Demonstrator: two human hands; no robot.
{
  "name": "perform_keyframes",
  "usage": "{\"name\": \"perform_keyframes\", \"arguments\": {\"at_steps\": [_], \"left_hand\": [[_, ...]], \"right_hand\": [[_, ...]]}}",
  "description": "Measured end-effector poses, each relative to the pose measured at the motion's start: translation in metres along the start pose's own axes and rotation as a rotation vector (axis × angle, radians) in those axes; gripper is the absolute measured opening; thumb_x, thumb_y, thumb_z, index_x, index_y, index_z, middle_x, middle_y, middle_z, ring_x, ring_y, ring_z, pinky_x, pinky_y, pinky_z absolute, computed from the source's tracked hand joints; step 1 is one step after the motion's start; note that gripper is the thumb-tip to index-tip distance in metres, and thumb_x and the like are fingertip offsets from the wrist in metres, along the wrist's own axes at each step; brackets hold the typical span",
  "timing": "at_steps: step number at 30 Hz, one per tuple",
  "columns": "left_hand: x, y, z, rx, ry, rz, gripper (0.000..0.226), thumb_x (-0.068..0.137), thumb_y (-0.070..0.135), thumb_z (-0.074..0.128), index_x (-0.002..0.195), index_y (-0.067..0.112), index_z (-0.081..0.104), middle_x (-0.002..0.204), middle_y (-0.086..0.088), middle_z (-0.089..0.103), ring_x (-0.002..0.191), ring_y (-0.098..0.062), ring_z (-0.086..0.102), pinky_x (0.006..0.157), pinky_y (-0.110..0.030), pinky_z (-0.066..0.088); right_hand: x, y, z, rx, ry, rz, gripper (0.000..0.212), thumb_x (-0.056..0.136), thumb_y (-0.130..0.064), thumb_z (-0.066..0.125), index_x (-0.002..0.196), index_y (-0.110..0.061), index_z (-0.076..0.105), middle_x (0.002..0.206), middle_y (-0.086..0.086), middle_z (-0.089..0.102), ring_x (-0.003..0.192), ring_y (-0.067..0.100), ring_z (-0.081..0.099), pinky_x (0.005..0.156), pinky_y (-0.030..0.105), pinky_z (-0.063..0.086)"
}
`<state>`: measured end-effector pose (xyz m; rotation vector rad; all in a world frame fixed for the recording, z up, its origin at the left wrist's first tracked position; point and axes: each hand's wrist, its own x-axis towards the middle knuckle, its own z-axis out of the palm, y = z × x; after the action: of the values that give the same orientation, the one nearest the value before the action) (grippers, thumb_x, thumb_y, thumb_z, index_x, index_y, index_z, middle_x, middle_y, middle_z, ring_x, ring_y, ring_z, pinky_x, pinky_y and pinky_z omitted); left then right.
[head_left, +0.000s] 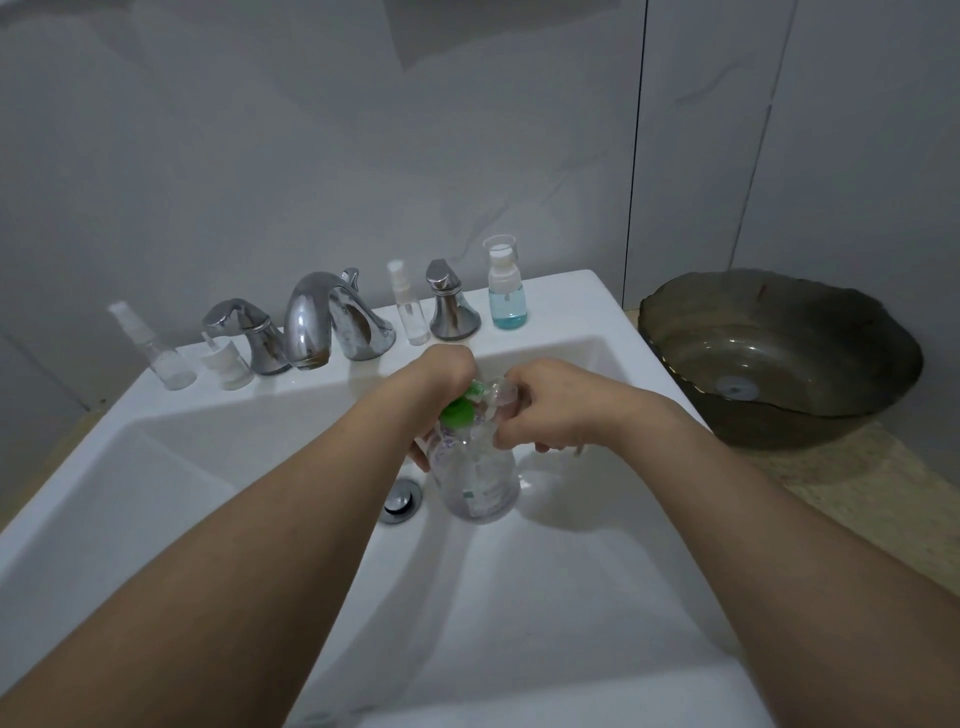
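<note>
I hold a clear plastic bottle (479, 480) with a green top (458, 411) above the white sink basin (291, 447). My left hand (444, 382) grips the bottle's upper part from the left, fingers curled round it near the green top. From the right, my right hand (545, 402) pinches a small clear piece (501, 397) by the bottle's neck. The bottle's bottom points toward me, and it hangs over the basin just right of the drain (400, 500).
On the sink's back ledge stand a chrome faucet (322, 322) with two handles (249, 332) (451, 304), several small clear spray bottles (410, 304), and a pump bottle of blue liquid (506, 283). A dark glass bowl (779, 358) sits on the counter at right.
</note>
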<state>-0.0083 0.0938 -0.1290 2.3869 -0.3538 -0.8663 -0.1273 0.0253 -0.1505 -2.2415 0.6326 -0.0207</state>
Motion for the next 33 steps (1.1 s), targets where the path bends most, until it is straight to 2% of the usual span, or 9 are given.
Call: {"name": "perform_keyframes", "arguments": {"at_steps": [5, 8, 10, 13, 17, 21, 24, 30, 33], "left_hand": [[0.000, 0.000, 0.000, -0.037, 0.004, 0.008, 0.036, 0.092, 0.017, 0.037, 0.114, 0.002, 0.062, 0.114, -0.024, 0.064, 0.101, -0.043, 0.062, 0.086, -0.063, 0.052], [-0.003, -0.001, -0.005, -0.044, -0.074, -0.048, 0.037, 0.090, 0.025, 0.037, 0.110, 0.005, 0.062, 0.110, -0.022, 0.066, 0.099, -0.044, 0.062, 0.085, -0.066, 0.051], [-0.007, 0.001, -0.011, -0.079, -0.139, -0.101, 0.039, 0.090, 0.031, 0.041, 0.116, 0.007, 0.058, 0.117, -0.021, 0.063, 0.106, -0.048, 0.058, 0.087, -0.072, 0.047], [-0.010, 0.007, -0.014, -0.119, -0.210, -0.154, 0.047, 0.093, 0.036, 0.044, 0.129, 0.008, 0.049, 0.131, -0.022, 0.055, 0.123, -0.054, 0.046, 0.092, -0.083, 0.034], [-0.008, 0.008, -0.018, -0.104, -0.254, -0.163, 0.048, 0.092, 0.037, 0.044, 0.129, 0.007, 0.052, 0.127, -0.022, 0.057, 0.121, -0.055, 0.047, 0.089, -0.084, 0.034], [-0.006, 0.005, -0.014, -0.048, -0.199, -0.104, 0.039, 0.094, 0.031, 0.038, 0.111, 0.007, 0.063, 0.114, -0.022, 0.064, 0.105, -0.052, 0.059, 0.078, -0.078, 0.046], [-0.003, 0.001, -0.008, -0.005, -0.085, -0.068, 0.041, 0.091, 0.032, 0.038, 0.112, 0.007, 0.064, 0.110, -0.023, 0.066, 0.097, -0.050, 0.062, 0.071, -0.073, 0.051], [-0.002, 0.000, -0.001, -0.064, 0.007, 0.016, 0.036, 0.095, 0.021, 0.036, 0.115, 0.004, 0.061, 0.109, -0.022, 0.065, 0.093, -0.038, 0.060, 0.082, -0.057, 0.053], [0.000, -0.001, -0.002, -0.074, -0.005, 0.036, 0.038, 0.095, 0.020, 0.035, 0.118, 0.003, 0.061, 0.110, -0.020, 0.065, 0.092, -0.035, 0.060, 0.079, -0.047, 0.052]], "right_hand": [[0.000, -0.001, 0.000, 0.006, 0.006, 0.004, 0.014, 0.074, -0.025, 0.072, 0.077, -0.023, 0.058, 0.050, -0.010, 0.055, 0.049, 0.013, 0.052, 0.047, 0.023, 0.044], [-0.003, -0.003, -0.001, -0.002, 0.016, -0.018, 0.014, 0.074, -0.025, 0.071, 0.081, -0.022, 0.059, 0.063, -0.007, 0.058, 0.055, 0.013, 0.055, 0.046, 0.023, 0.043], [-0.006, -0.005, -0.004, -0.011, 0.046, -0.044, 0.015, 0.074, -0.024, 0.071, 0.084, -0.019, 0.060, 0.072, -0.003, 0.060, 0.059, 0.013, 0.057, 0.045, 0.022, 0.042], [-0.008, -0.005, -0.005, 0.022, 0.092, -0.074, 0.014, 0.073, -0.021, 0.070, 0.081, -0.017, 0.060, 0.070, -0.003, 0.058, 0.059, 0.012, 0.055, 0.047, 0.023, 0.040], [-0.008, -0.006, -0.005, 0.045, 0.093, -0.087, 0.015, 0.073, -0.020, 0.071, 0.082, -0.016, 0.061, 0.072, -0.002, 0.060, 0.064, 0.014, 0.058, 0.054, 0.027, 0.046], [-0.006, -0.005, -0.004, 0.025, 0.068, -0.081, 0.013, 0.073, -0.023, 0.069, 0.080, -0.017, 0.059, 0.068, -0.002, 0.059, 0.057, 0.013, 0.056, 0.044, 0.022, 0.044], [-0.004, -0.004, -0.003, 0.000, 0.021, -0.048, 0.015, 0.074, -0.025, 0.070, 0.080, -0.018, 0.058, 0.065, 0.000, 0.058, 0.052, 0.014, 0.053, 0.047, 0.025, 0.046], [-0.003, -0.004, -0.001, -0.013, 0.013, -0.018, 0.016, 0.075, -0.026, 0.072, 0.080, -0.022, 0.057, 0.066, -0.003, 0.057, 0.052, 0.014, 0.052, 0.049, 0.025, 0.046], [-0.002, -0.003, -0.001, -0.008, 0.015, -0.022, 0.017, 0.074, -0.023, 0.073, 0.076, -0.021, 0.056, 0.067, -0.001, 0.057, 0.055, 0.016, 0.053, 0.048, 0.027, 0.048]]}}
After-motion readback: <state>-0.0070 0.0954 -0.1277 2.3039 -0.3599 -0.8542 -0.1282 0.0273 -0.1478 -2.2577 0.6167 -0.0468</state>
